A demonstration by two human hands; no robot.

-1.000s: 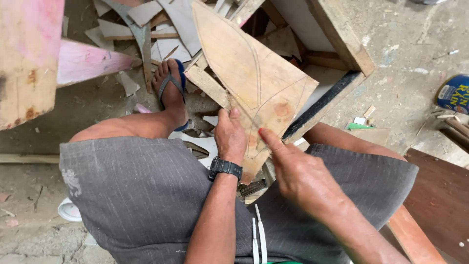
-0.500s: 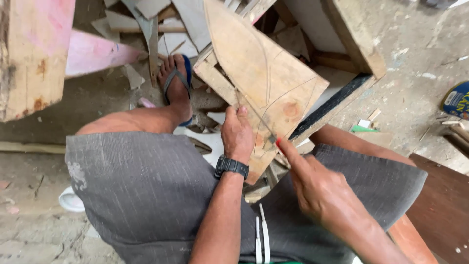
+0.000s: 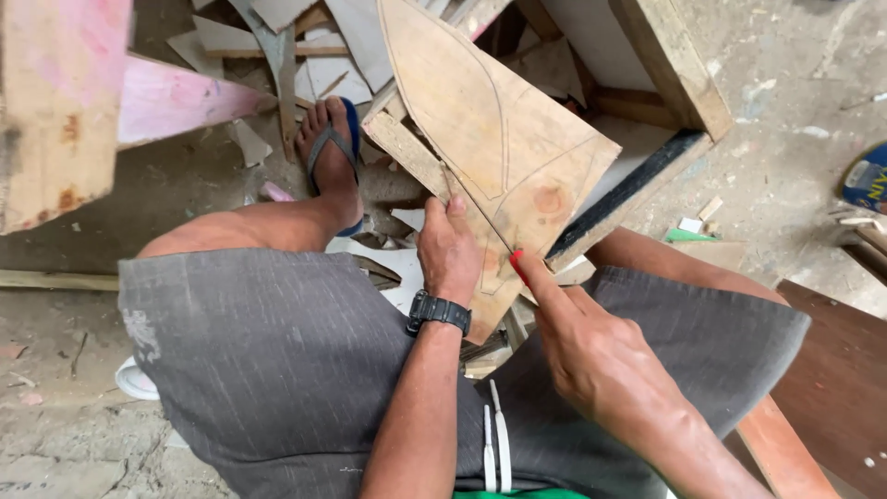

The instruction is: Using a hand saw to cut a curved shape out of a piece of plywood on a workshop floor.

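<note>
A thin plywood board with curved pencil lines drawn on it leans up from between my knees. My left hand, with a black watch on its wrist, presses on the board's lower left edge, thumb on top. My right hand is closed around a small red-tipped pencil. The pencil's tip touches the board's lower part, on a drawn line right beside my left hand. Most of the pencil is hidden in my fingers.
My foot in a blue sandal rests among plywood offcuts on the dusty concrete floor. A pink plank lies at left, a wooden frame behind the board, a dark brown board at right, and a blue can at the right edge.
My right hand has shifted a little to the right along the board's lower part with the red tip still on it. My left hand keeps its hold.
</note>
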